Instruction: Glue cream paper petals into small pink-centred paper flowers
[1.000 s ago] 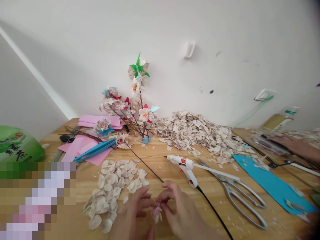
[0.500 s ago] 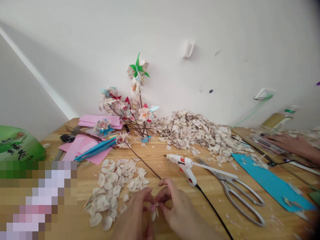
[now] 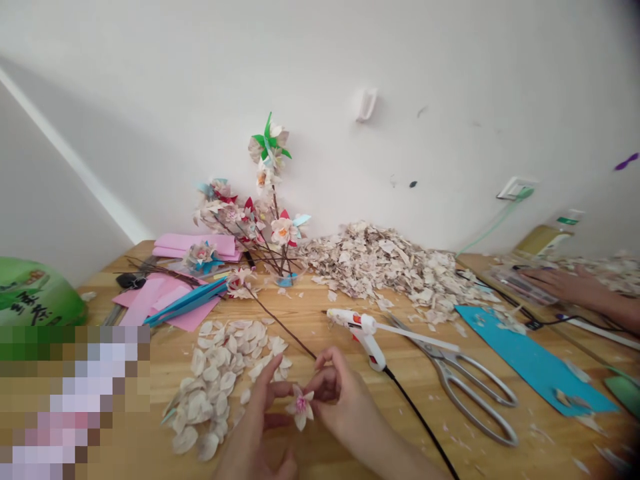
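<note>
A small paper flower (image 3: 301,405) with pale petals and a pink centre is held low in the middle of the view, just above the wooden table (image 3: 480,440). My right hand (image 3: 345,400) pinches it from the right. My left hand (image 3: 257,427) touches its left petals with thumb and fingertips. A heap of cut pale petals (image 3: 225,373) lies just left of my hands. A thin brown stem with a finished flower (image 3: 243,281) at its far end runs up to my right hand.
A white glue gun (image 3: 360,328) with a black cord and large metal scissors (image 3: 465,380) lie to the right. Farther back: a pile of scraps (image 3: 390,263), a flower bouquet (image 3: 260,213), pink paper (image 3: 165,300), a blue sheet (image 3: 530,360). Another person's hand (image 3: 565,283) rests far right.
The flower has turned so that its pink centre faces up. Both hands have shifted slightly to the left and up with it. The other person's hand has moved a little leftwards.
</note>
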`<state>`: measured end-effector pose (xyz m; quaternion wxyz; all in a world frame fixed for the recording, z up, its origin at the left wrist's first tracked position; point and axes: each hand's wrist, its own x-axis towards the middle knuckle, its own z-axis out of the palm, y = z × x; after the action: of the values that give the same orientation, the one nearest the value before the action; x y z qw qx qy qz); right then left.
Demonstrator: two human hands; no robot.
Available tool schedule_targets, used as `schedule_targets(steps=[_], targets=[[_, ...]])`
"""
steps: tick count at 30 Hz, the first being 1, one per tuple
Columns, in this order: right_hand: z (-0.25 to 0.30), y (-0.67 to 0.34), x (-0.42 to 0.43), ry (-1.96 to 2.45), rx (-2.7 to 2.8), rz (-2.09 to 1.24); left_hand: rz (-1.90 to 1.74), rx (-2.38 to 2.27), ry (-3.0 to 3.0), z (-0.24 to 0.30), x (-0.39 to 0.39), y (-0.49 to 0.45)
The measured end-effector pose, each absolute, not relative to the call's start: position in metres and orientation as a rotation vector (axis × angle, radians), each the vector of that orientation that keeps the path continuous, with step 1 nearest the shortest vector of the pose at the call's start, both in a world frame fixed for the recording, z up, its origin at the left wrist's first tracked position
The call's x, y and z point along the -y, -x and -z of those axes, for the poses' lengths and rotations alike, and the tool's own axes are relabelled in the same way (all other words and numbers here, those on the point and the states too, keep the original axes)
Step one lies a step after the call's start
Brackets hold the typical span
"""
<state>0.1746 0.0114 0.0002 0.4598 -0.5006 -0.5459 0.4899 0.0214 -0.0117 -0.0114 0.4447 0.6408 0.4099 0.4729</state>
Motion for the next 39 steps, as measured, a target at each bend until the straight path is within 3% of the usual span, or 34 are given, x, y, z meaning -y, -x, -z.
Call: schedule_targets(steps=[13, 29, 39], targets=[[0.011, -0.177, -0.019, 1.136, 1.077, -1.596, -1.057, -1.013, -1.59, 0.018, 0.009, -0.015], [0.003, -0.175, -0.018, 1.266, 1.143, -1.368, -1.017, -0.98, -1.456, 0.003, 0.006, -0.011], [-0.005, -0.172, -0.013, 1.214, 1.085, -1.409, -1.133, -0.996, -0.877, -0.015, 0.002, -0.021]])
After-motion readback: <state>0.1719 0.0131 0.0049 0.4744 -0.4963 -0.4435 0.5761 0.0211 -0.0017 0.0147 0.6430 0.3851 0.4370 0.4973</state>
